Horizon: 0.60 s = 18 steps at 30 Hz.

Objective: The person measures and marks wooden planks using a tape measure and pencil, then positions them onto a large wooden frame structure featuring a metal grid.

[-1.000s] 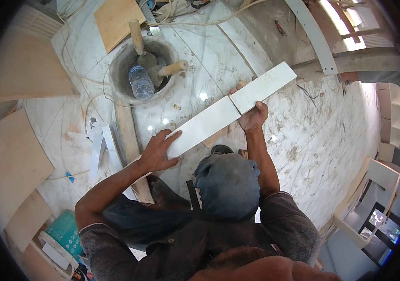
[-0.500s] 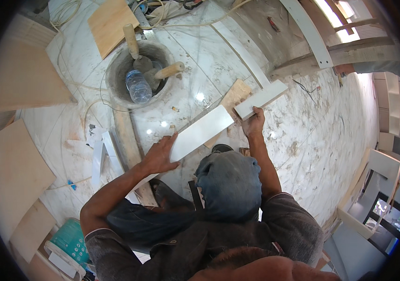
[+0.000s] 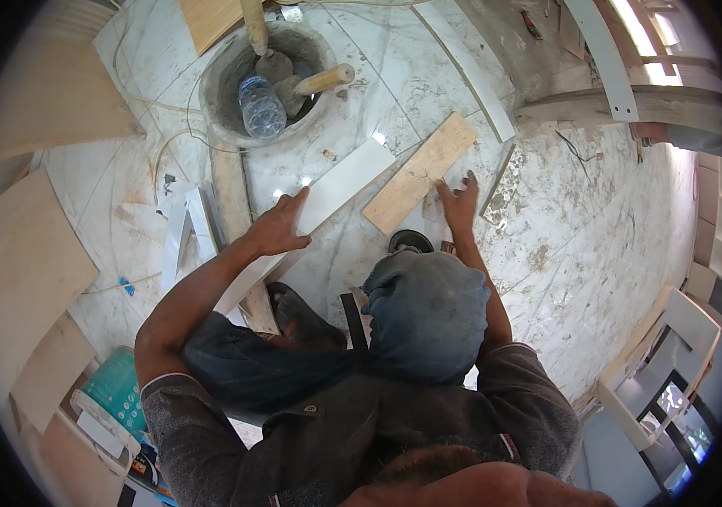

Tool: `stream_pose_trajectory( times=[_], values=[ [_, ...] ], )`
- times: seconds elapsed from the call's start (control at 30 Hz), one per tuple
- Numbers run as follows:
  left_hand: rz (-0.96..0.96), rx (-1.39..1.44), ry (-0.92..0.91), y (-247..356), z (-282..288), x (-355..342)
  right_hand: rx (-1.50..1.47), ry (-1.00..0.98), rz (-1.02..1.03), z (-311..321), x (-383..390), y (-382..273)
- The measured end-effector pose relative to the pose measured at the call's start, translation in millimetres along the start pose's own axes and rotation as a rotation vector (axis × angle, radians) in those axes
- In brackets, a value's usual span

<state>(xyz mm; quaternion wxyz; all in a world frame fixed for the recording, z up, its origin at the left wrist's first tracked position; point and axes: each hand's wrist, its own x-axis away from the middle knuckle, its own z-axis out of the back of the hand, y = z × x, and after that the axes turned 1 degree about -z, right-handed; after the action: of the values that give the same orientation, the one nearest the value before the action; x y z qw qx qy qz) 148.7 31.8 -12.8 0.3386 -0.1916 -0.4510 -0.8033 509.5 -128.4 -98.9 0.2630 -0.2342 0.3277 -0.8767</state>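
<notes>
My left hand (image 3: 281, 224) grips a long white board (image 3: 344, 182) that slants across my lap's left side, its thumb and fingers spread along the edges. My right hand (image 3: 458, 198) is open, its fingers apart beside a short light plywood strip (image 3: 420, 173) on the marble-patterned floor. A short, thin piece with a dark edge (image 3: 500, 182) lies just right of that hand; whether my fingertips touch either piece I cannot tell. My bent knee (image 3: 424, 313) is in the lower middle, hiding part of my right forearm.
A round cement-stained tub (image 3: 217, 93) holds a plastic bottle and wooden-handled tools. Plywood sheets (image 3: 27, 279) and a teal basket (image 3: 112, 393) are left, white offcuts (image 3: 183, 228) near them. A narrow strip (image 3: 462, 68) lies ahead. A co-worker's hand (image 3: 653, 133) is upper right; cabinet panels (image 3: 665, 355) lower right.
My right hand has let go of the short white piece and opened. The plywood strip underneath now shows fully. The long board in my left hand has separated from that piece, and the view has shifted.
</notes>
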Motion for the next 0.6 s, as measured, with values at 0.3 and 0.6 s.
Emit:
stream_pose_trajectory(
  times=[0.3,0.6],
  values=[
    [0.018,-0.014,-0.064,11.6,0.4,4.4,-0.470,-0.200,-0.322,-35.1,-30.2,-19.2],
    [-0.079,-0.088,-0.108,23.2,-12.2,17.1,-0.996,0.097,-0.146,40.3,-55.9,-33.6]
  ],
)
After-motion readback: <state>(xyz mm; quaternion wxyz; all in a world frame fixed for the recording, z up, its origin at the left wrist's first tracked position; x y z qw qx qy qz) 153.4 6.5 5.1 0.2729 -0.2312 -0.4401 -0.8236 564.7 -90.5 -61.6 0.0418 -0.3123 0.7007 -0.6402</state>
